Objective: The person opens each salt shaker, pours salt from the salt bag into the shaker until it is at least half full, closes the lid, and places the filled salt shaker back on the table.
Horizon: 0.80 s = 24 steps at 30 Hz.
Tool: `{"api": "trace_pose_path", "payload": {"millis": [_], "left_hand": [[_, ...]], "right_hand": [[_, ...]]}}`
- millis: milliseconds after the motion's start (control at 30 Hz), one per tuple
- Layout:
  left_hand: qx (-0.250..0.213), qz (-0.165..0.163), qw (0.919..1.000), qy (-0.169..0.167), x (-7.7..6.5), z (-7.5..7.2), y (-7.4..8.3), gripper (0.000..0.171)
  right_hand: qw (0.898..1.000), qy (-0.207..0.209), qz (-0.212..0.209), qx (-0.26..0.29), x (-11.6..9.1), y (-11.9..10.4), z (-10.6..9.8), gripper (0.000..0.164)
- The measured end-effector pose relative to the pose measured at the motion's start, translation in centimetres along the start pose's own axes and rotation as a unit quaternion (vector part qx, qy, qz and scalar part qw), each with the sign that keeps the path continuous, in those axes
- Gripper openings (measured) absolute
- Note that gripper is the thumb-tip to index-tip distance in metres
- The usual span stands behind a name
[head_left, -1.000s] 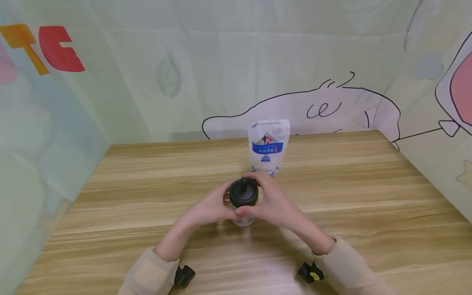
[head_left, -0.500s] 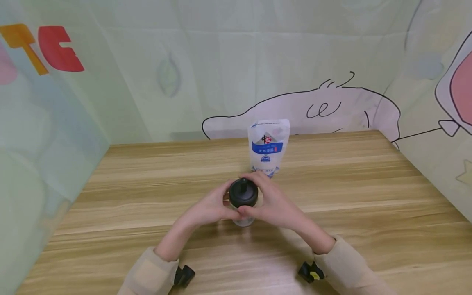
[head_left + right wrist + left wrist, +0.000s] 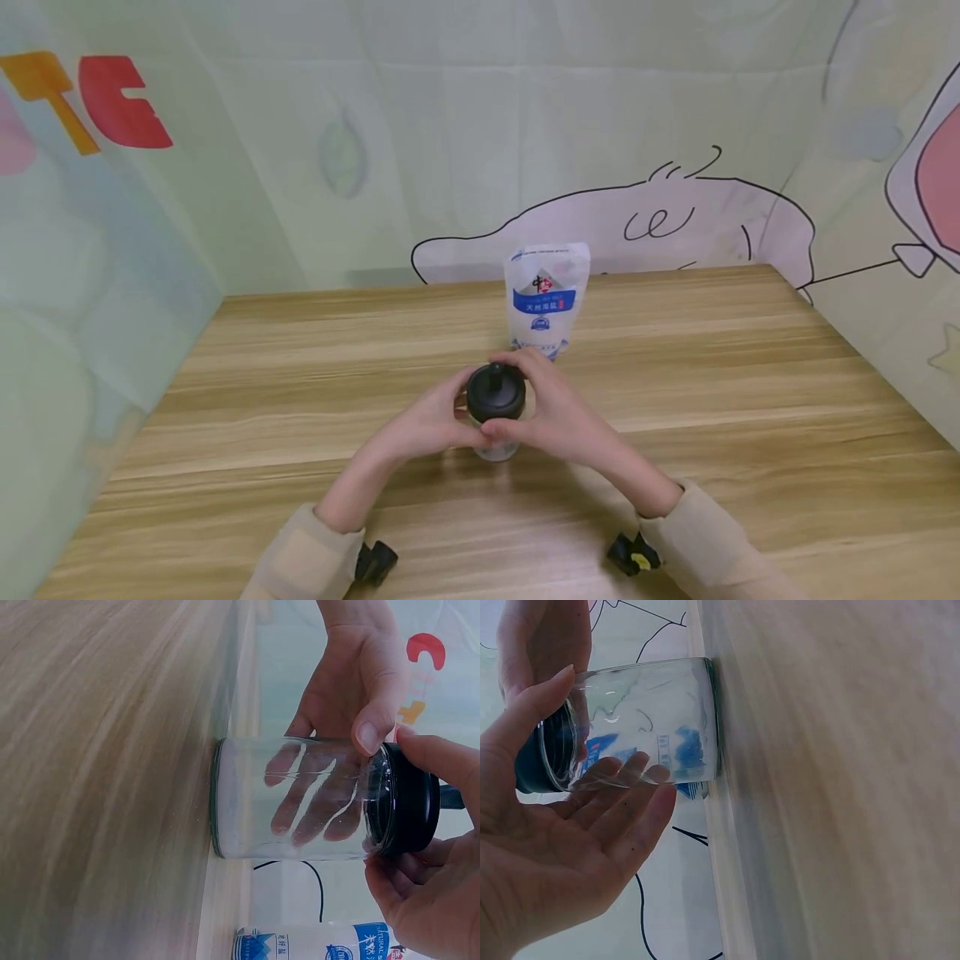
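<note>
A clear glass jar (image 3: 641, 690) stands upright on the wooden table, topped by a black lid (image 3: 495, 398) with a raised knob or spout. A thin white layer (image 3: 229, 799) lies at the jar's bottom. My left hand (image 3: 429, 425) holds the glass body, thumb near the rim and fingers curved along the far side. With its thumb and fingers, my right hand (image 3: 564, 421) grips the lid's edge from the right. The two thumbs come together at the front. Just behind the jar stands a white and blue sea salt pouch (image 3: 546, 292).
The wooden table (image 3: 315, 358) runs back to a printed cloth backdrop (image 3: 465, 150), which also rises along both sides. Black straps or mounts sit at both cuffs, such as the left cuff's mount (image 3: 375, 562).
The right thumb shifts very slightly along the front of the lid. The jar, the pouch and the left hand stay in place.
</note>
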<state>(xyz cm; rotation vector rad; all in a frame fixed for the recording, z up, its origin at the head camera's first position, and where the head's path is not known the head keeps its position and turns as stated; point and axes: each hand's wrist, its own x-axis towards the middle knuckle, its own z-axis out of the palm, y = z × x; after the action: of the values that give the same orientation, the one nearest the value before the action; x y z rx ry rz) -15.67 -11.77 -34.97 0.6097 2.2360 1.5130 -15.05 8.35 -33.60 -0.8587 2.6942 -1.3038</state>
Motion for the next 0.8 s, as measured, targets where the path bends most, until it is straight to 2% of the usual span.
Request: {"api": "trace_pose_path", "payload": {"millis": [267,533,800], "left_hand": [[0.000,-0.008,1.0000,0.004,0.11,0.01,-0.26,0.072],[0.001,-0.006,1.0000,0.005,0.03,0.10,-0.12,0.072],[-0.013,-0.007,0.9999,0.002,0.00,0.08,-0.09,0.071]], "right_hand": [[0.999,-0.007,-0.031,-0.007,-0.06,0.18,-0.01,0.071],[1.000,0.005,-0.001,0.011,-0.12,0.22,0.15,0.083],[1.000,0.012,-0.013,0.019,-0.06,0.21,0.25,0.073]]}}
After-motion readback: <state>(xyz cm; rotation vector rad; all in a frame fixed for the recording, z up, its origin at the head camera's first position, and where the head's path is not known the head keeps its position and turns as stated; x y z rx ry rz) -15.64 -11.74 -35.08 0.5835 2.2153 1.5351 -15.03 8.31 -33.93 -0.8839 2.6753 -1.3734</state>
